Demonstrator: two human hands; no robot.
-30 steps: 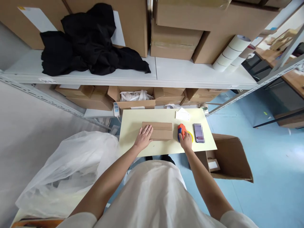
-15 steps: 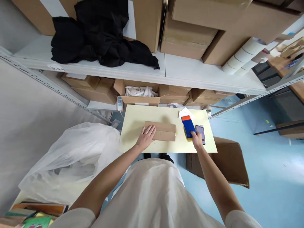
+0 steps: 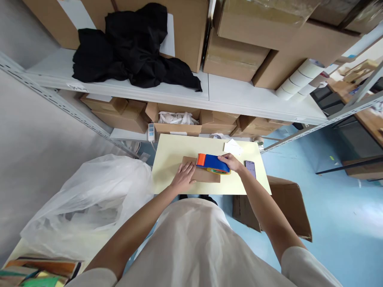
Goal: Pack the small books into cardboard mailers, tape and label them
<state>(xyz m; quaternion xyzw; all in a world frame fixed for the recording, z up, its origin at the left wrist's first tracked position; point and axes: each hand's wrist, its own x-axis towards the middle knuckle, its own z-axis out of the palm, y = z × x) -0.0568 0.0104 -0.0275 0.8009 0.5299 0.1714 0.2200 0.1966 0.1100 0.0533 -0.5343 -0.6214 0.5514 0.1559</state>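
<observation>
Tape dispenser [image 3: 213, 161] now above the box [image 3: 207, 177], brought in from well to the right of it, next to the phone [image 3: 250, 168] half a second ago. Turned as well: orange end [image 3: 201, 159] now facing left, just beside the left fingertips, with blue casing uppermost and yellow roll [image 3: 219, 171] showing along the near side. Hides much of the far part of the box; cannot tell contact from a small gap between the two.

Grip of the right hand [image 3: 231, 162]: fingers and thumb closed round the right end of the dispenser. Grip of the left hand [image 3: 182, 177]: flat and outstretched on the left end of the box, as before, wrapped round nothing. Box flat on the counter [image 3: 169, 149], long side running left to right, in much the same place.

Judging from this, no longer a matter of handling the tool off to one side; both hands now at the same piece, apparently one steadying, one applying the tool. Right of the box: phone, now apart from the right hand. Beyond the box, a little right: white cards [image 3: 233, 147], untouched.
</observation>
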